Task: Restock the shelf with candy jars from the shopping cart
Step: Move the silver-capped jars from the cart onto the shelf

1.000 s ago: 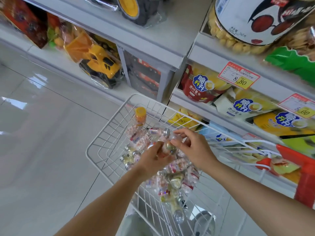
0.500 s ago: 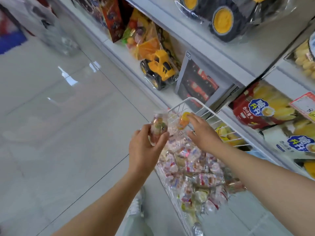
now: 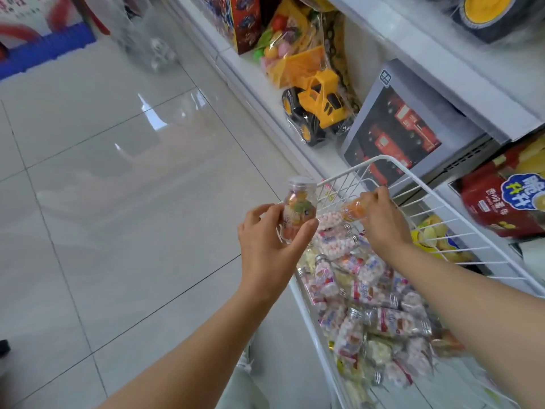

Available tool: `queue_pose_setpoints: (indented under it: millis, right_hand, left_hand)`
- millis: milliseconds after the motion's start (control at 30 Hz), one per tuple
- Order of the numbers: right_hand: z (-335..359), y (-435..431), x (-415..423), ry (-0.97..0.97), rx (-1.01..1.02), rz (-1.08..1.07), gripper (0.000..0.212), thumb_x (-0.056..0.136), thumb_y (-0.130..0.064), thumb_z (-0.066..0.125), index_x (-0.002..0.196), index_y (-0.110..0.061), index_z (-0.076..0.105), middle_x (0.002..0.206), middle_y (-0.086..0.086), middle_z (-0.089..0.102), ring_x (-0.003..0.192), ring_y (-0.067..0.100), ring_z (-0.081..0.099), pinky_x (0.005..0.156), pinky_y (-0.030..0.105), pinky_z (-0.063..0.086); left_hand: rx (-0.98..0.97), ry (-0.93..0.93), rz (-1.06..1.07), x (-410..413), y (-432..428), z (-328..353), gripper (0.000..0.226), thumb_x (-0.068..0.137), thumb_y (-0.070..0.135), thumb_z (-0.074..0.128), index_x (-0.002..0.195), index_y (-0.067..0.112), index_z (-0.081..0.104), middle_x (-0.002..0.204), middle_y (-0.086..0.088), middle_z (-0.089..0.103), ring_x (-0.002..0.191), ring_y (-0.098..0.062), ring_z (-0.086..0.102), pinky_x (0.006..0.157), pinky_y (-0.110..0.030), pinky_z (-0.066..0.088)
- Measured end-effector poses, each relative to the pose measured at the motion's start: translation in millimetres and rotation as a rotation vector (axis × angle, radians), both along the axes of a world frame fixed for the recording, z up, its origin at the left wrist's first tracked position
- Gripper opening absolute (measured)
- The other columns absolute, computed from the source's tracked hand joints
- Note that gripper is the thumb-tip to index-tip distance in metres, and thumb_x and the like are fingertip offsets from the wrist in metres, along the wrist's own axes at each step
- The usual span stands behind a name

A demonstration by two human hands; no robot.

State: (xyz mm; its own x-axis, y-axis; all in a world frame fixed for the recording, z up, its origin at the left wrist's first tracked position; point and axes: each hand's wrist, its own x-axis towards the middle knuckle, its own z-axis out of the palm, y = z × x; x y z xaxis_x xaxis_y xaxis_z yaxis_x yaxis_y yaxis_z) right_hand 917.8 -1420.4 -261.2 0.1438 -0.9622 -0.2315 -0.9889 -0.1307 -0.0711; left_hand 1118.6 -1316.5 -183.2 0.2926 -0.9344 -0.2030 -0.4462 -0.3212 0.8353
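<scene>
My left hand (image 3: pixel 269 246) grips a clear candy jar (image 3: pixel 298 212) with coloured sweets, held upright just left of the white wire shopping cart (image 3: pixel 383 162). My right hand (image 3: pixel 383 219) reaches into the cart's far end and its fingers curl round an orange-capped jar (image 3: pixel 352 210). Several more candy jars (image 3: pixel 359 293) with pink and white sweets lie piled in the cart. The white shelf (image 3: pixel 256 75) runs along the right side of the aisle.
On the shelf stand a bagged yellow toy truck (image 3: pixel 320 109), a grey fire-engine toy box (image 3: pixel 392 134) and a red box (image 3: pixel 246 22). Snack bags (image 3: pixel 507 199) fill the shelf at far right. Pale tiled floor (image 3: pixel 118 202) spreads to the left.
My left hand lifted a jar out of the pile and holds it beside the cart. My right hand moved to the cart's far end onto the orange-capped jar. The view swung left.
</scene>
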Motion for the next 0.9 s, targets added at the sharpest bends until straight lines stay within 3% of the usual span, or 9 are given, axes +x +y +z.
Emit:
queue_pose_setpoints:
  millis: [200, 333, 467, 600, 767, 900]
  right_hand:
    - [3, 2, 0, -0.03, -0.064, 0.039, 0.04, 0.076, 0.013, 0.059, 0.108, -0.004, 0.046, 0.113, 0.015, 0.038, 0.08, 0.034, 0.05, 0.06, 0.034, 0.032]
    - [3, 0, -3, -0.017, -0.046, 0.066, 0.052, 0.07, 0.018, 0.06, 0.113, -0.006, 0.045, 0.115, 0.015, 0.044, 0.093, 0.037, 0.055, 0.064, 0.035, 0.03]
    - [6, -5, -2, -0.035, -0.101, 0.109, 0.048, 0.075, 0.004, 0.072, 0.113, -0.011, 0.049, 0.111, 0.009, 0.054, 0.094, 0.03, 0.056, 0.064, 0.034, 0.038]
    - [18, -1, -5, -0.172, -0.202, 0.195, 0.032, 0.085, -0.019, 0.07, 0.113, -0.012, 0.055, 0.11, 0.005, 0.06, 0.099, 0.027, 0.053, 0.08, 0.036, 0.044]
    - [43, 8, -14, -0.444, -0.126, 0.203, 0.031, 0.09, -0.018, 0.065, 0.119, -0.012, 0.056, 0.118, 0.005, 0.056, 0.093, 0.029, 0.06, 0.073, 0.036, 0.046]
    - [77, 18, -27, -0.611, -0.105, 0.232, 0.031, 0.094, -0.026, 0.059, 0.123, -0.013, 0.057, 0.116, 0.002, 0.056, 0.093, 0.017, 0.056, 0.082, 0.036, 0.049]
  left_hand:
    - [-0.009, 0.0, 0.004, 0, -1, -3, 0.067, 0.068, 0.075, 0.045, 0.109, 0.026, 0.066, 0.116, 0.005, 0.052, 0.117, -0.014, 0.042, 0.099, -0.036, 0.042]
    - [-0.011, 0.001, 0.003, 0, -2, -1, 0.067, 0.067, 0.075, 0.046, 0.108, 0.025, 0.066, 0.115, 0.004, 0.052, 0.116, -0.014, 0.043, 0.098, -0.035, 0.043]
    - [-0.007, -0.016, -0.002, 1, -2, -2, 0.061, 0.071, 0.071, 0.051, 0.108, 0.025, 0.065, 0.116, 0.003, 0.052, 0.116, -0.015, 0.042, 0.098, -0.035, 0.042]
    - [-0.014, -0.012, 0.044, 0, -2, -1, 0.058, 0.069, 0.072, 0.049, 0.106, 0.029, 0.064, 0.114, 0.004, 0.053, 0.115, -0.016, 0.043, 0.099, -0.039, 0.042]
    - [-0.007, -0.024, 0.064, -3, -2, 10, 0.05, 0.076, 0.065, 0.058, 0.108, 0.027, 0.065, 0.119, 0.001, 0.052, 0.118, -0.019, 0.042, 0.101, -0.043, 0.041]
    - [-0.006, -0.016, 0.046, -17, -3, 32, 0.043, 0.081, 0.054, 0.063, 0.11, 0.023, 0.065, 0.121, 0.0, 0.05, 0.119, -0.018, 0.038, 0.101, -0.035, 0.036]
